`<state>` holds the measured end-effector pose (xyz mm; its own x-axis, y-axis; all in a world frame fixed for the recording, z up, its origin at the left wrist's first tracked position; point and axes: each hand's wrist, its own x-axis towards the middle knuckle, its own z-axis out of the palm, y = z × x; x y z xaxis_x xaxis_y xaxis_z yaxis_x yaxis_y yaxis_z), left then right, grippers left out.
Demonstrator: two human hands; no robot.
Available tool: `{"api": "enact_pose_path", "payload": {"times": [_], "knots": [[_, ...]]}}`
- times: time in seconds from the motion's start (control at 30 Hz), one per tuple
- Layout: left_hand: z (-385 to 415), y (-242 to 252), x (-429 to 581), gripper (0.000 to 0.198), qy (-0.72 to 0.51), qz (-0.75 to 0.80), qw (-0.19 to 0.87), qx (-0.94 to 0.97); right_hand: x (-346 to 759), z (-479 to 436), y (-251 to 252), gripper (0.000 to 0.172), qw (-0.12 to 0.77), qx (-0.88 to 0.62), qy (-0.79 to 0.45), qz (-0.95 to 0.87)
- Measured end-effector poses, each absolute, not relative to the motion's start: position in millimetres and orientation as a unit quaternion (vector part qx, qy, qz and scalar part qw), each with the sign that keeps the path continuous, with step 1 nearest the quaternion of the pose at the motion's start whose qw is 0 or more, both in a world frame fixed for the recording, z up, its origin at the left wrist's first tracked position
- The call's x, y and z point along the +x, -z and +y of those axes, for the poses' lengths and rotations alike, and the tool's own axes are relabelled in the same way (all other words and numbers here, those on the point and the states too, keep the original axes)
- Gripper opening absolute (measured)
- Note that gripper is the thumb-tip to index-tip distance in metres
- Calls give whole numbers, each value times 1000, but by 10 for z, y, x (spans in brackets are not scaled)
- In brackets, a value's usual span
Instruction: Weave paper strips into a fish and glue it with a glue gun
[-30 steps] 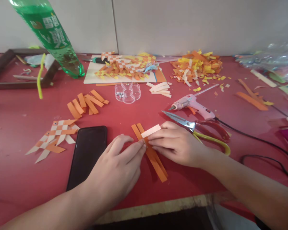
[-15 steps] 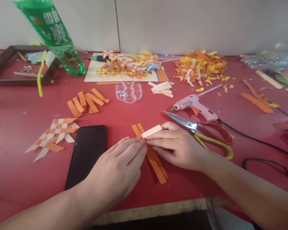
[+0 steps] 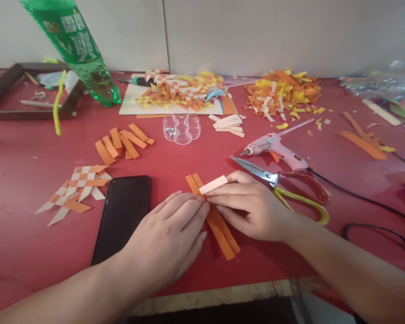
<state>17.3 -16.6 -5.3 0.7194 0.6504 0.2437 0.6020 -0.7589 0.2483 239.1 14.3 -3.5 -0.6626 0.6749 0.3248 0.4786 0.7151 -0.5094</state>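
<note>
Two long orange paper strips [image 3: 222, 235] lie side by side on the red table, slanting down to the right. A pale pink strip [image 3: 213, 185] crosses them near their upper part. My left hand [image 3: 177, 225] pinches the strips from the left, its fingertips over the crossing. From the right, my right hand [image 3: 248, 202] has its fingers closed on the pale strip and the orange ones. The fingertips of both hands meet, and the crossing beneath them is partly hidden.
A black phone [image 3: 123, 218] lies beside my left wrist. Scissors [image 3: 272, 176] and a pink glue gun [image 3: 276, 148] lie right of centre. Woven paper fish [image 3: 84, 177] and orange strips [image 3: 108, 150] are at left; a green bottle [image 3: 84, 54] stands behind.
The lower end of one orange strip has shifted slightly right, spreading from the other. My left hand's fingers have moved slightly, and a lower finger now sticks out more.
</note>
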Motion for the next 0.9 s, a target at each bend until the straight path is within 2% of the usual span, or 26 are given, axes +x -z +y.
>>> {"api": "enact_pose_path", "payload": {"times": [0.27,0.57,0.9], "knots": [[-195,24,165,40,-128,352,91,923,2400,137,40,29,272,-326,-229,-876],[-184,-4,172,41,-125,357,99,921,2425,136,53,25,298,-360,-219,-857],[-189,3,172,38,-142,359,82,919,2383,145,14,26,246,-358,-179,-883]]}}
